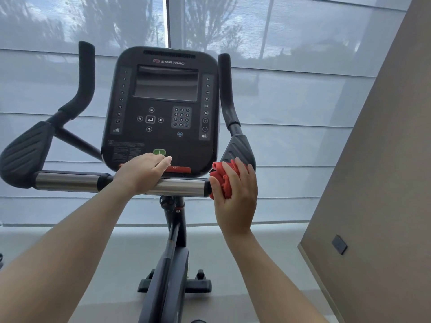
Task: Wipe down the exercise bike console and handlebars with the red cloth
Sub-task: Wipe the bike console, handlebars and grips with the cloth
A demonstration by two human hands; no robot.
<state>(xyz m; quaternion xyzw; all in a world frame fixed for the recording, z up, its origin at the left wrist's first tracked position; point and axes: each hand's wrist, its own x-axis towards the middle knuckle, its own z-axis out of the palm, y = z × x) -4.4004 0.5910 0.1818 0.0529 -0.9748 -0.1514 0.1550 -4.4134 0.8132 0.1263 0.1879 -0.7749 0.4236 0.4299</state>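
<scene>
Left hand (pixel 142 173), fingers loosely extended, is laid on the chrome crossbar (pixel 70 181) below the console's (pixel 161 108) lower edge. At the crossbar's right end, the red cloth (pixel 221 180) is clamped, bunched, in the right hand (pixel 235 199); soft and light, it is judged best gripped wadded.

Sheer grey window blinds (pixel 303 101) fill the background, with dim tree silhouettes (pixel 210 24) showing through them. A beige wall (pixel 384 183) rises at the right and carries a small dark rectangular plate (pixel 339 244). A pale grey floor (pixel 245 264) lies below.
</scene>
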